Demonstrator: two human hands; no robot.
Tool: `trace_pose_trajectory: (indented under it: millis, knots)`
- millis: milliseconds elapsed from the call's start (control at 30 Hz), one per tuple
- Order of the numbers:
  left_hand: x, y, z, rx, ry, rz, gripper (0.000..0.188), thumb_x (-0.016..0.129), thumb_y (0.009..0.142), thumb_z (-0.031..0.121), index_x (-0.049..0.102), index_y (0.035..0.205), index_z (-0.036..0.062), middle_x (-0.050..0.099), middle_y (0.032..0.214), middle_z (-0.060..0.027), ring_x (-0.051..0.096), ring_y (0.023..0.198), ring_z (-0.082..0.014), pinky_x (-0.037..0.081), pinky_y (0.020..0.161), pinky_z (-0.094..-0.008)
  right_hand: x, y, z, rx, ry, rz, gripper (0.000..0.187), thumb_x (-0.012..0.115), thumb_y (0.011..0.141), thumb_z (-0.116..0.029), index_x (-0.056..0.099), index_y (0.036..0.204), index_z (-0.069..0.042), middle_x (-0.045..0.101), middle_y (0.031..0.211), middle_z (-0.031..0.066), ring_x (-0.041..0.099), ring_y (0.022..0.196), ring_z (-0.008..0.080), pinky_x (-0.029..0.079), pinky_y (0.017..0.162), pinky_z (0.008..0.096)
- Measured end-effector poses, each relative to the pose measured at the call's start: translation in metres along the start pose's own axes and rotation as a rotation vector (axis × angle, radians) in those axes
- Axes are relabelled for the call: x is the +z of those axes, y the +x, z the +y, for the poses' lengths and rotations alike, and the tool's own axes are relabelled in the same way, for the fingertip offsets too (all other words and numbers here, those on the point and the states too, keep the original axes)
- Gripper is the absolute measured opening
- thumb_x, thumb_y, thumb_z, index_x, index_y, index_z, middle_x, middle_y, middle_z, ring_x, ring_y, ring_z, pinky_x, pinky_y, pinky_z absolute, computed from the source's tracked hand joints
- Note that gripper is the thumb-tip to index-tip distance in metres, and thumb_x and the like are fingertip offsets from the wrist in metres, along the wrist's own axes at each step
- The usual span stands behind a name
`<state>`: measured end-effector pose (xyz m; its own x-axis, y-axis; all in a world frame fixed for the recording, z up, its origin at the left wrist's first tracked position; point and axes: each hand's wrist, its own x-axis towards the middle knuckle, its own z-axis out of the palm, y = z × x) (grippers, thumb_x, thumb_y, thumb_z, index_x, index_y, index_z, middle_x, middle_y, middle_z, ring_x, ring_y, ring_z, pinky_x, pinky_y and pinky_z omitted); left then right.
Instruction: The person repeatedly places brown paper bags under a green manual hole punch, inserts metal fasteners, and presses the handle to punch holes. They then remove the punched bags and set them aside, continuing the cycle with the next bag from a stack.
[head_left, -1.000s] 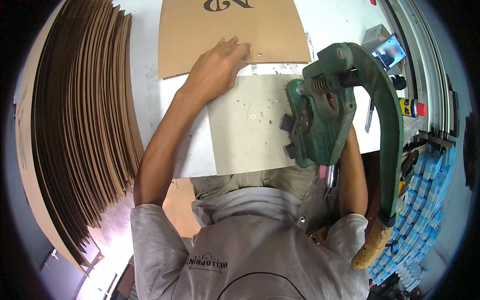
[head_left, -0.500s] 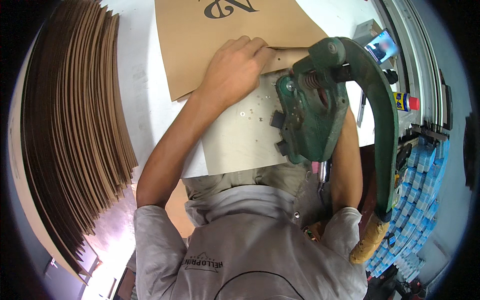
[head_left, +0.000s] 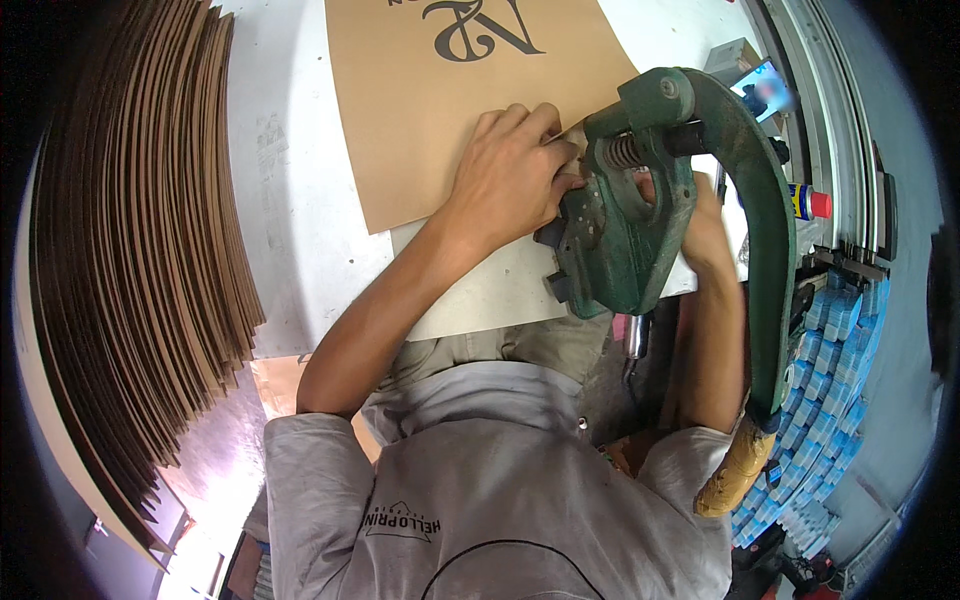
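Observation:
A flat brown paper bag with a black printed emblem lies on the white table, its near edge against a green cast-metal lever press. My left hand is closed on the bag's edge beside the press head, fingers curled and thumb tucked near the metal. Beyond the press, on its right side, is my right hand; the press body hides most of its fingers, so their grip cannot be seen. Under my left forearm lies a pale sheet. The press's long curved lever ends in a yellow tape-wrapped handle.
A tall row of stacked brown cardboard sheets stands at the left. At the far right are a phone with a lit screen and a red-capped can. Blue-wrapped packs are piled below them.
The bag has slid toward me and to the right, to the press. My left hand went right with it. My right hand has come partly into sight beyond the press.

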<state>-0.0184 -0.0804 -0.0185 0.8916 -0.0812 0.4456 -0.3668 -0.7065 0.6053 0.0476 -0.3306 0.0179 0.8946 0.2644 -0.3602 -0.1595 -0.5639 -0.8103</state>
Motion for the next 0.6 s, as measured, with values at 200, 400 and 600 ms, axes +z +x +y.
trace_pose_trajectory:
  millis: [200, 400, 600]
  knots:
    - [0.000, -0.003, -0.004, -0.018, 0.031, 0.034, 0.027, 0.082, 0.079, 0.025, 0.078, 0.097, 0.0043, 0.062, 0.095, -0.0071, 0.060, 0.092, -0.0283, 0.044, 0.086, -0.0416, -0.109, -0.138, -0.121, -0.740, -0.314, 0.167, 0.065, 0.056, 0.100, -0.049, 0.053, 0.145, -0.002, 0.060, 0.138, 0.0188, 0.062, 0.117, 0.0276, 0.050, 0.097, 0.0376]
    - [0.004, -0.001, 0.006, 0.035, 0.041, -0.022, 0.024, 0.082, 0.079, 0.022, 0.077, 0.095, 0.0045, 0.063, 0.094, -0.0076, 0.061, 0.091, -0.0287, 0.044, 0.087, -0.0407, -0.008, -0.109, -0.040, -1.177, -0.991, 0.095, 0.070, 0.058, 0.095, -0.062, 0.057, 0.146, -0.014, 0.048, 0.156, 0.0148, 0.030, 0.151, 0.0406, 0.017, 0.118, 0.0664]
    - [0.000, -0.003, 0.003, 0.020, 0.010, -0.059, 0.017, 0.077, 0.083, 0.017, 0.077, 0.095, 0.0060, 0.064, 0.097, -0.0078, 0.062, 0.094, -0.0301, 0.046, 0.093, -0.0445, -0.028, -0.172, -0.103, -0.709, -0.033, 0.143, 0.076, 0.054, 0.098, -0.055, 0.044, 0.153, -0.002, 0.035, 0.162, 0.0255, 0.034, 0.151, 0.0370, 0.029, 0.122, 0.0563]
